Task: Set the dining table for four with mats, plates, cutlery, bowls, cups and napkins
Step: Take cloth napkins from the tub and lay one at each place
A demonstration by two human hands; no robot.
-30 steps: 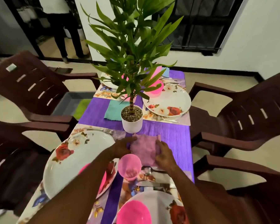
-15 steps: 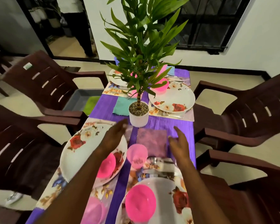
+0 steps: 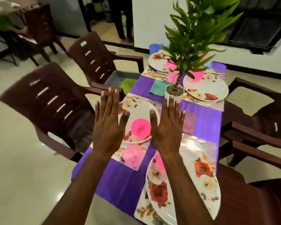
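Note:
My left hand (image 3: 108,125) and my right hand (image 3: 168,127) are raised flat above the table, fingers straight and spread, holding nothing. Between them lies a floral plate (image 3: 139,109) with a pink bowl (image 3: 140,127) on it. A pink cup (image 3: 132,154) stands on the mat below that plate. A mauve napkin (image 3: 189,122) lies on the purple tablecloth (image 3: 204,120) right of my right hand. A near floral plate (image 3: 199,181) sits bottom right, its pink bowl (image 3: 159,162) mostly hidden by my wrist. Two far plates (image 3: 208,88) carry pink bowls, and a teal napkin (image 3: 158,88) lies beside them.
A potted plant (image 3: 175,90) in a white pot stands mid-table. Dark brown plastic chairs (image 3: 55,101) flank the table on both sides. A grey tray (image 3: 118,77) with something green inside rests on the far left chair. A person's legs (image 3: 122,18) show in the doorway.
Both hands left the mauve napkin, which stays flat on the cloth, and rose up open with fingers spread. The view pulled back and swung left.

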